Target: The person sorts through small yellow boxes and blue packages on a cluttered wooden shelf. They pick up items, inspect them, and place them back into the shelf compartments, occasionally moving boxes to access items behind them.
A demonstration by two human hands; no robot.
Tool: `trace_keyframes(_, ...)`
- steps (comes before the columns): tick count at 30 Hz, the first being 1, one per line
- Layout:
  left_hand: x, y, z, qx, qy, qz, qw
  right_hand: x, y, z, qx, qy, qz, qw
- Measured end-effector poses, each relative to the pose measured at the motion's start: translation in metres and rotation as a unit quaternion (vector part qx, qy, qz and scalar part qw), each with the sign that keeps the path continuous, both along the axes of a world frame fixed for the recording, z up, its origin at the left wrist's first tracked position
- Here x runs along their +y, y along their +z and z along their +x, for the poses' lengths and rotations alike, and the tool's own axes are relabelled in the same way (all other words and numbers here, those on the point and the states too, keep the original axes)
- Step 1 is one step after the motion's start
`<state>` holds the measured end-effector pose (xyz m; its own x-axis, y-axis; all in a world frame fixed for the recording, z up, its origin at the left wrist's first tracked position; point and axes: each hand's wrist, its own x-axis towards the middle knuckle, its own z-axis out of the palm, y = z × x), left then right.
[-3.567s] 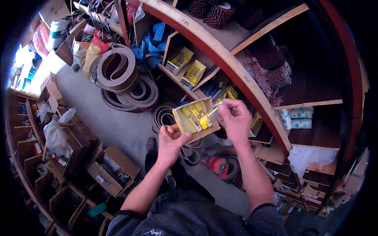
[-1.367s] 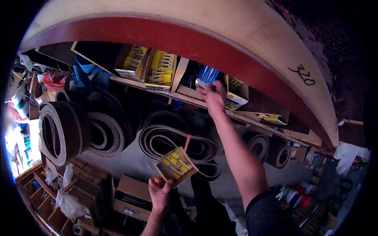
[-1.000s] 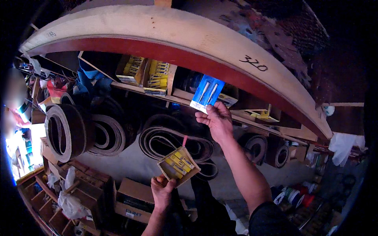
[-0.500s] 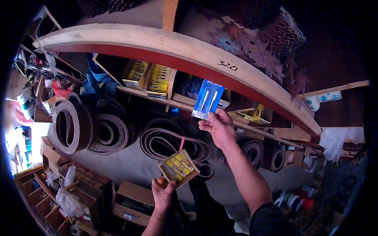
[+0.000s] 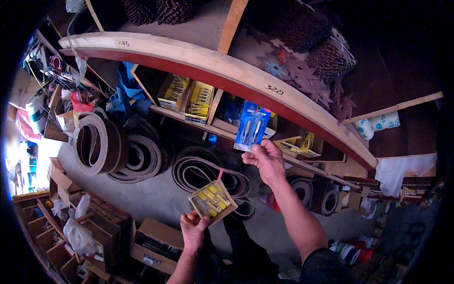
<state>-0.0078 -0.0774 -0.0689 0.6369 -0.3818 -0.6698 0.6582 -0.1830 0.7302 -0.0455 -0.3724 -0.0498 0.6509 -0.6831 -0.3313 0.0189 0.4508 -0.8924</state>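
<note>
My right hand (image 5: 268, 162) pinches the lower edge of a blue blister pack (image 5: 251, 124) with two slim metal bits in it, held up before the shelf. Lower and to the left, my left hand (image 5: 194, 231) grips the corner of a small open cardboard box (image 5: 230, 207). Several yellow-labelled small packets lie inside that box, and it is tilted toward me. On the shelf behind the pack stand open boxes of similar yellow packets (image 5: 199, 100). Part of the shelf compartment is hidden by the blister pack.
Below the shelf stand rolled sanding belts (image 5: 97, 144), with more at the right. A wooden shelf edge (image 5: 203, 57) curves overhead, with star-shaped saw blades (image 5: 302, 71) above it. At lower left are a cardboard box (image 5: 156, 244) and a wooden compartment rack (image 5: 56, 246). Cable spools (image 5: 352, 253) lie at lower right.
The view has shifted a little. The blister pack now faces me more squarely, its printed top showing more clearly. Both hands keep their holds.
</note>
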Motion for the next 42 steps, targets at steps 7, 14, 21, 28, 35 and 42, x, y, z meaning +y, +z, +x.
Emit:
trace_keyframes(7,0.011,-0.015,-0.006,-0.017,0.007,-0.010,1.000,0.005,0.006,0.003,0.015,0.000,-0.045,0.999)
trace_keyframes(14,0.015,-0.015,-0.006,-0.019,-0.006,0.016,1.000,0.007,0.004,0.003,0.039,-0.008,-0.069,0.997)
trace_keyframes(21,0.011,-0.010,-0.005,-0.023,0.003,0.005,1.000,0.008,0.008,0.003,0.050,-0.001,-0.112,0.992)
trace_keyframes(28,0.011,-0.018,-0.004,-0.029,-0.006,0.010,0.999,0.006,0.007,0.005,0.058,-0.016,-0.062,0.996)
trace_keyframes(35,0.003,-0.019,-0.002,-0.011,-0.008,0.022,1.000,0.000,-0.002,0.000,0.026,-0.028,-0.004,0.999)
trace_keyframes(42,-0.016,-0.027,0.007,-0.015,0.024,-0.009,1.000,-0.002,-0.023,-0.038,0.128,-0.068,-0.022,0.989)
